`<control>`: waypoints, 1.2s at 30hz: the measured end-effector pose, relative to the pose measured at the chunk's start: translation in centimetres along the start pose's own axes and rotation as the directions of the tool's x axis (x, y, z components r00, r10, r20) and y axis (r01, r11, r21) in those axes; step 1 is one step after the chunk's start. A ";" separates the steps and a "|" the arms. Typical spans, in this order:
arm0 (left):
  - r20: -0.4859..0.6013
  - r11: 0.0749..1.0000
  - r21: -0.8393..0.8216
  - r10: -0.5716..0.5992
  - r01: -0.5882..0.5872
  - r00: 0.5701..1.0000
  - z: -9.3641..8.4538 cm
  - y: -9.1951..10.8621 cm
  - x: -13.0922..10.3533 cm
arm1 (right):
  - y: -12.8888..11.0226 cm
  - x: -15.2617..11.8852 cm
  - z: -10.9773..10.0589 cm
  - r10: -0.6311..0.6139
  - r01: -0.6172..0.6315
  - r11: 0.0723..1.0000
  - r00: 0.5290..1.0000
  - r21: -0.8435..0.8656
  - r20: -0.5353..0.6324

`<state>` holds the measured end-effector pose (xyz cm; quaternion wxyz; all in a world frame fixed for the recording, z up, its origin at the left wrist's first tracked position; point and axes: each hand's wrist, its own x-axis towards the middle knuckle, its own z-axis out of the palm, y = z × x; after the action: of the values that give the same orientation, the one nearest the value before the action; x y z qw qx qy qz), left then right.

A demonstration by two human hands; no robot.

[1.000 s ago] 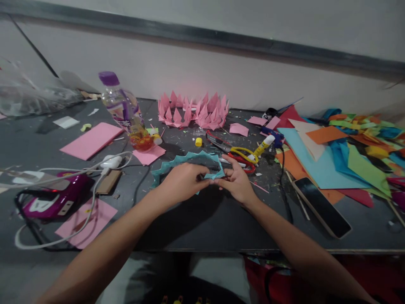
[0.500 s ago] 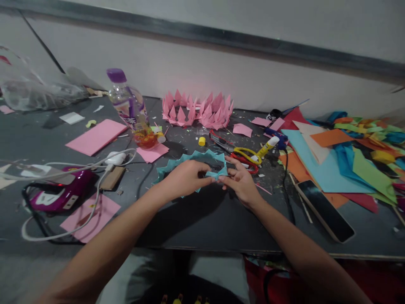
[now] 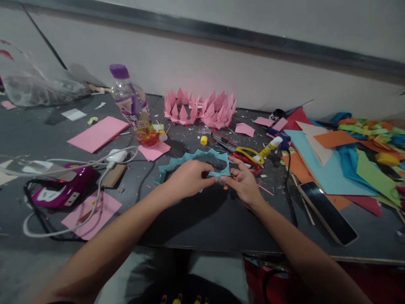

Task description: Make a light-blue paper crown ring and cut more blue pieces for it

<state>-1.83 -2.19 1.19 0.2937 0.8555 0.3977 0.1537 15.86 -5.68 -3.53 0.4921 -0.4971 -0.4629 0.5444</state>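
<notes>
A folded teal paper strip with a zigzag, pointed edge (image 3: 186, 158) curves round in a loop above the dark table. My left hand (image 3: 190, 179) is closed on its near part, thumb and fingers pinching the paper; the hand hides some of the loop. At the strip's right-hand corner, my right hand (image 3: 243, 181) pinches the paper between thumb and fingers. The two thumbs almost meet at the near edge. Beyond the strip stand pink paper rings with pointed tips (image 3: 199, 109).
A drink bottle (image 3: 134, 107) stands at the left behind pink sheets. Scissors (image 3: 236, 147), a glue stick (image 3: 270, 146) and a glue gun (image 3: 281, 137) lie to the right. A phone (image 3: 329, 213) rests near coloured paper. A purple power strip (image 3: 63, 188) with cables sits left.
The view has shifted slightly, so everything sits a little further right. Both hands keep their pinch on the teal paper strip, with almost no movement against it.
</notes>
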 end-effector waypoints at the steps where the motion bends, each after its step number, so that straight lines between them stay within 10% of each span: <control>1: -0.001 1.000 0.006 0.004 -0.004 1.000 0.0 0.0 0.0 | 0.0 0.0 0.0 -0.001 0.001 1.000 1.000 0.003 0.007; 19: -0.008 0.967 0.251 0.050 -0.047 0.999 0.0 0.2 0.0 | -0.3 0.5 -1.1 0.083 -0.089 0.990 0.995 0.106 0.053; 29: 0.150 0.847 0.519 0.042 -0.115 0.988 0.0 -0.4 0.0 | -0.1 0.7 -2.1 -0.150 0.130 0.913 0.988 -0.388 -0.022; 32: 0.203 0.838 0.535 -0.003 -0.109 0.979 -0.2 -0.6 -0.1 | -0.8 1.3 -4.2 -0.385 0.203 0.786 0.899 -0.583 -0.207; 36: 0.197 0.868 0.485 0.013 -0.109 0.980 -0.2 -0.6 -0.1 | -0.7 3.1 -8.5 -0.535 0.130 0.788 0.630 -0.602 -0.564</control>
<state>-2.36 -1.89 0.95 0.0966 0.9248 0.3671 -0.0251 24.36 -2.38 -3.73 0.5772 -0.6791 -0.4491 0.0624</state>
